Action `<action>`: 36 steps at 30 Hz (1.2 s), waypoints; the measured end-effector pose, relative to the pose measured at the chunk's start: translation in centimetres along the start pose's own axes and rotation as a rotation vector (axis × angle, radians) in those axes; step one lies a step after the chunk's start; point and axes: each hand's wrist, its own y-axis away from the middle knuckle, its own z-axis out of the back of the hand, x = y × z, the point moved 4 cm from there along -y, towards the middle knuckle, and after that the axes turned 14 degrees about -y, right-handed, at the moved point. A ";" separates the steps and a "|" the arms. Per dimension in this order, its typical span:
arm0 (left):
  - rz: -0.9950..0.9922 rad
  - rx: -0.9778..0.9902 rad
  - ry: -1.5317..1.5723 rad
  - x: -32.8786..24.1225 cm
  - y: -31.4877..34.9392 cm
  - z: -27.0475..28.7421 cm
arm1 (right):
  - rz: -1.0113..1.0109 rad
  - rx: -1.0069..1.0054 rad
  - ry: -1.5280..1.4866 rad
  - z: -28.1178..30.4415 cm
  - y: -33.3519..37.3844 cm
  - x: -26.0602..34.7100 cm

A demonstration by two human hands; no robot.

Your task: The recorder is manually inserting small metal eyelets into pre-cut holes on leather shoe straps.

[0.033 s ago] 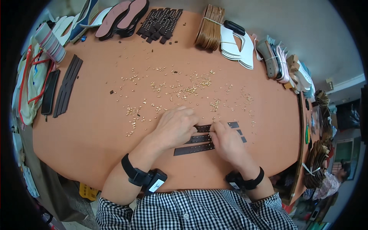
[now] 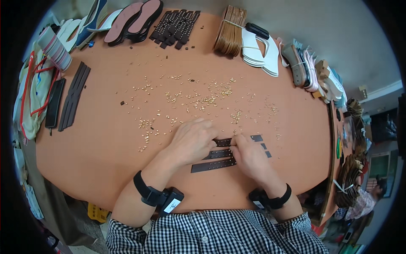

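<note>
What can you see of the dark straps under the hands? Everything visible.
The dark straps are three flat, narrow strips, dark brown to black, leather-like, lying side by side and slightly slanted on the orange table. The nearest shows a row of small studs along it. The left hand covers their upper left ends; the right hand rests across their right halves, fingertips meeting on the top strap. Short ends show beyond the right hand.

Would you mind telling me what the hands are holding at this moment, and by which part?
Both the left hand and the right hand press on the topmost dark strap lying on the table, fingertips meeting near its middle; nothing is lifted.
</note>
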 end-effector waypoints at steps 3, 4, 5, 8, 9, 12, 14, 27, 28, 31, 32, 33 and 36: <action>-0.016 -0.008 0.015 -0.1 -0.2 0.1 | -0.068 0.023 -0.042 0.4 -0.5 -0.2; -0.013 -0.006 0.024 -0.1 -0.3 0.1 | -0.096 0.041 -0.054 0.6 -0.7 -0.4; -0.011 -0.005 0.032 -0.2 -0.3 0.1 | -0.125 0.058 -0.065 0.7 -0.8 -0.5; -0.031 -0.007 0.022 0.0 -0.2 -0.4 | -0.257 0.145 -0.123 1.0 -1.3 -0.2; -0.042 -0.009 0.013 0.1 -0.1 -0.5 | -0.259 0.149 -0.135 1.1 -1.5 -0.1; -0.023 0.011 0.011 -0.3 -0.1 0.1 | -0.247 0.138 -0.152 1.2 -1.5 0.0; -0.038 0.001 0.010 -0.3 -0.2 0.0 | -0.207 0.114 -0.151 0.7 -1.6 -0.8; -0.052 0.005 0.052 -0.2 -0.3 0.3 | -0.289 0.084 -0.331 3.6 -3.0 -3.7; -0.049 -0.009 0.053 -0.2 -0.2 0.3 | -0.309 0.014 -0.316 4.4 -3.8 -4.8; -0.049 -0.029 0.054 -0.4 -0.1 0.5 | -0.231 -0.209 -0.180 6.5 -7.2 -8.4; -0.047 -0.028 0.057 -0.5 0.0 0.6 | -0.191 -0.207 -0.155 6.6 -7.7 -8.6; -0.045 -0.027 0.059 -0.5 -0.1 0.7 | -0.151 -0.205 -0.129 6.6 -8.2 -8.6; -0.042 0.001 0.037 -0.4 -0.3 0.0 | -0.090 -0.222 -0.099 6.3 -9.1 -9.6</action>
